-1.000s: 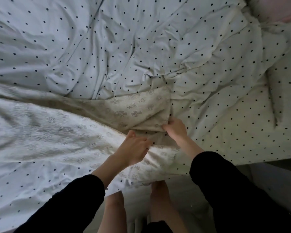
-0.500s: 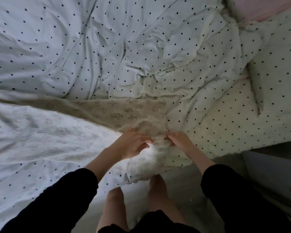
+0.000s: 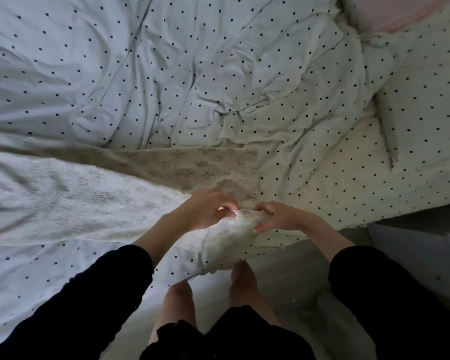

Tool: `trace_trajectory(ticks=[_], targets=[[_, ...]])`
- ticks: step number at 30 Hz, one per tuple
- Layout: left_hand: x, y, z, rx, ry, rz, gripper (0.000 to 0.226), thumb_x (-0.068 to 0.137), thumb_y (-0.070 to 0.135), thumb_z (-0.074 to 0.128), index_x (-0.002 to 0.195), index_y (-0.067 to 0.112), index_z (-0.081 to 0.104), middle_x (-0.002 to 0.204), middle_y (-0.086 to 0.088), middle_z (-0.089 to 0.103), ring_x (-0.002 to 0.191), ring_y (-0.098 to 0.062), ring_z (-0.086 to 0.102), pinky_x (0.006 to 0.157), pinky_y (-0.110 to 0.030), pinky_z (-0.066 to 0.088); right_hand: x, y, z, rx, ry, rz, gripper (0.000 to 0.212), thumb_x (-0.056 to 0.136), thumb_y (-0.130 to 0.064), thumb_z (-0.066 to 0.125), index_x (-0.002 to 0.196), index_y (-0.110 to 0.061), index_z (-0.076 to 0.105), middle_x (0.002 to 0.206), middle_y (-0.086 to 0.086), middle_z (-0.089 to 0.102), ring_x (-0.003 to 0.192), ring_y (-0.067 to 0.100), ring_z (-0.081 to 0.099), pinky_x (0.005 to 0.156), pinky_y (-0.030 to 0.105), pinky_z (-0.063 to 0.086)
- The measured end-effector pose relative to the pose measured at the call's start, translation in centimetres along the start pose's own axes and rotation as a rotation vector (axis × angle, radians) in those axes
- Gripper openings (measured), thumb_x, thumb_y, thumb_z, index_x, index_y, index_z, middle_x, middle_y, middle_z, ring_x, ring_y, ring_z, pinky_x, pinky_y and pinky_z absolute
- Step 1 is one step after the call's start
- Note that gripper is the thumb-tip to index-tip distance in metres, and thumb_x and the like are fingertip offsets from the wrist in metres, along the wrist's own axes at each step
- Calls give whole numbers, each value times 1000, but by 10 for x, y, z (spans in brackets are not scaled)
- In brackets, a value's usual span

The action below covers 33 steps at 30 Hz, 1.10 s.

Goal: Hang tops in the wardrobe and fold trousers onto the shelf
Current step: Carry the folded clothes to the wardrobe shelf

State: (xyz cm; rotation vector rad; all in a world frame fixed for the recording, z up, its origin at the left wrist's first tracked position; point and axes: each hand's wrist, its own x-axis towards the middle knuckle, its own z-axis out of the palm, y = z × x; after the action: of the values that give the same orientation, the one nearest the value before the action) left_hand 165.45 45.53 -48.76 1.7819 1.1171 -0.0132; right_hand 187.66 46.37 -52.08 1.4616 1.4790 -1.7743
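Note:
Pale trousers with a faint printed pattern lie stretched across the bed, running from the left edge to the near middle. One leg lies behind the other, its end flat and squared off. My left hand and my right hand sit close together at the near leg's end, each pinching the bunched cloth between fingers and thumb. Both arms wear dark sleeves.
A rumpled white duvet with black dots covers the bed. A dotted pillow lies at the right, something pink at the top right. The bed's edge runs just before my bare legs; a grey piece of furniture stands at lower right.
The far leg's end, lifted and folded a second ago, now lies flat. My right hand came back toward me and joined my left on the near leg's end.

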Motion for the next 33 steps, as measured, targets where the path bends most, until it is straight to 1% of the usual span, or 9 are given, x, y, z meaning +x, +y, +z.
trace_trajectory(ticks=[7, 10, 13, 17, 22, 26, 29, 32, 33], targets=[[-12, 12, 4, -9, -46, 24, 18, 92, 19, 59, 101, 11, 71, 97, 0, 70, 86, -19, 62, 80, -33, 46, -9, -20, 10, -339, 53, -87, 57, 78, -33, 73, 129, -23, 50, 152, 1, 23, 139, 27, 17, 114, 46, 17], [-19, 9, 0, -30, -27, 6, 20, 92, 22, 58, 106, 15, 70, 103, 3, 70, 92, -15, 62, 85, -32, 47, -15, -29, 11, -222, 36, -94, 34, 80, -24, 71, 107, -7, 59, 122, 8, 57, 114, 27, 49, 101, 44, 37], [-25, 0, -6, -9, -11, -38, 22, 93, 29, 56, 105, 17, 69, 101, 6, 69, 91, -13, 62, 80, -27, 45, -28, -41, 8, -137, -61, -73, 13, 85, -15, 66, 86, -9, 55, 81, 3, 54, 74, 16, 49, 68, 24, 37], [-36, -22, -23, 33, -16, -110, 23, 89, 34, 61, 103, 16, 67, 98, 9, 67, 86, -12, 59, 72, -24, 38, -39, -55, 3, -132, -73, -66, 11, 87, -15, 63, 96, -9, 60, 88, -1, 57, 78, 13, 52, 70, 20, 39], [-44, -55, -49, 337, -3, -169, 21, 89, 31, 61, 102, 14, 63, 107, 5, 62, 108, -15, 54, 97, -33, 29, -46, -68, -12, -30, 18, -106, 24, 86, -16, 66, 106, -16, 53, 90, -7, 57, 82, 9, 56, 71, 18, 45], [-31, -68, -77, 415, 141, -196, 25, 92, 31, 56, 109, 15, 65, 116, 4, 63, 113, -16, 54, 105, -38, 25, -44, -70, -35, 70, 151, -83, 35, 85, -25, 69, 61, -18, 45, 56, -6, 39, 47, 6, 36, 54, 20, 32], [-10, -70, -96, 415, 243, -200, 25, 94, 30, 54, 110, 14, 65, 111, 2, 65, 103, -17, 57, 99, -34, 28, -35, -70, -53, 143, 269, -54, 50, 82, -33, 71, 55, -13, 35, 48, -7, 30, 43, 7, 28, 57, 25, 25], [13, -75, -99, 448, 393, -231, 24, 94, 23, 53, 116, 16, 61, 119, -1, 61, 112, -20, 53, 103, -41, 27, -8, -63, -70, 233, 369, -15, 52, 73, -46, 73, 63, 0, 54, 67, 15, 58, 60, 24, 49, 71, 35, 20], [21, -79, -96, 475, 457, -254, 28, 94, 21, 53, 122, 17, 58, 125, -4, 57, 116, -23, 50, 104, -44, 29, 4, -59, -74, 243, 406, 3, 52, 72, -48, 72, 66, 1, 56, 86, 25, 65, 67, 28, 54, 100, 53, 41]])
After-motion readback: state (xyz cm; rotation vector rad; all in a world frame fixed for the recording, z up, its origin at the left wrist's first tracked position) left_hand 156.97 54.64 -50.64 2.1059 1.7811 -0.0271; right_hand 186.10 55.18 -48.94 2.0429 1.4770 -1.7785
